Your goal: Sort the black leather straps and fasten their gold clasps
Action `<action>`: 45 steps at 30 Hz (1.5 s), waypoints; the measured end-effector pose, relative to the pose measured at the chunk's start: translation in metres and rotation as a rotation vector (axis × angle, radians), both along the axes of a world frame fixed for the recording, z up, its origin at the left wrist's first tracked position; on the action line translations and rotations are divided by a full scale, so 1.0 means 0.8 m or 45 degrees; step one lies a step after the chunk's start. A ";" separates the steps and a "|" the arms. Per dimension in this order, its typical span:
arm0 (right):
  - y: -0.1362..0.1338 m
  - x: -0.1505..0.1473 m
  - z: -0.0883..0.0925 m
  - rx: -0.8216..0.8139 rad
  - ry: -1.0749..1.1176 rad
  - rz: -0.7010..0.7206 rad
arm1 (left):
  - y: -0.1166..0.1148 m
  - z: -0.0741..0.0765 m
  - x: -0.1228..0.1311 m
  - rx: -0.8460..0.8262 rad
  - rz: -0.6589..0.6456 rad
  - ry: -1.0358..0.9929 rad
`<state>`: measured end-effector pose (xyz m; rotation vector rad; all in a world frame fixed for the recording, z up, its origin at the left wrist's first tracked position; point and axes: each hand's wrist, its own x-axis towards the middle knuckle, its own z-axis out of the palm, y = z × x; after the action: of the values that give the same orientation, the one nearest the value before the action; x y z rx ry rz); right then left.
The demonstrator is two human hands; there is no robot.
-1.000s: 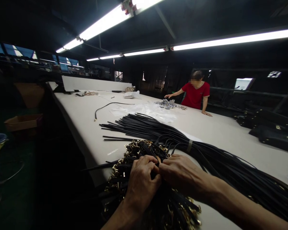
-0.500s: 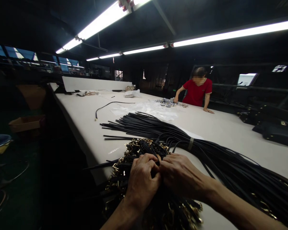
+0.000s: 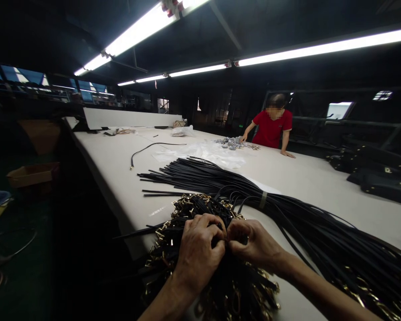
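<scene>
My left hand (image 3: 200,249) and my right hand (image 3: 254,245) meet fingertip to fingertip over a heap of black straps with gold buckles (image 3: 194,214) at the near edge of a long white table (image 3: 307,178). Both hands are closed in a pinch on strap ends in the heap; what exactly sits between the fingers is hidden. A big banded bundle of long black straps (image 3: 254,191) fans out just beyond my right hand.
A single black strap (image 3: 150,148) lies farther up the table beside clear plastic sheeting (image 3: 203,154). A person in a red shirt (image 3: 272,129) leans on the far edge near a pile of metal parts (image 3: 234,142). A cardboard box (image 3: 30,174) sits left.
My right hand has turned and drawn back a little, its fingers now curled tighter into a pinch against my left hand. The person in red has shifted slightly.
</scene>
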<state>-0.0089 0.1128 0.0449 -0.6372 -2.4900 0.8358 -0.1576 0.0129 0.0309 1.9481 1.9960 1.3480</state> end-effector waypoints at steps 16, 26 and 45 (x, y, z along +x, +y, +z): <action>-0.041 -0.038 0.044 1.081 -0.915 0.163 | 0.004 -0.003 0.005 -0.015 0.057 0.007; -0.019 -0.001 -0.022 0.586 0.002 -0.266 | 0.004 -0.001 0.005 -0.036 0.068 0.022; -0.037 -0.020 0.025 0.776 -0.665 -0.108 | 0.007 -0.003 0.008 -0.016 0.081 -0.014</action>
<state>-0.0250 0.0831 0.0651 -0.7928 -2.9265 -0.1720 -0.1514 0.0185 0.0282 1.8835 2.0733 1.3532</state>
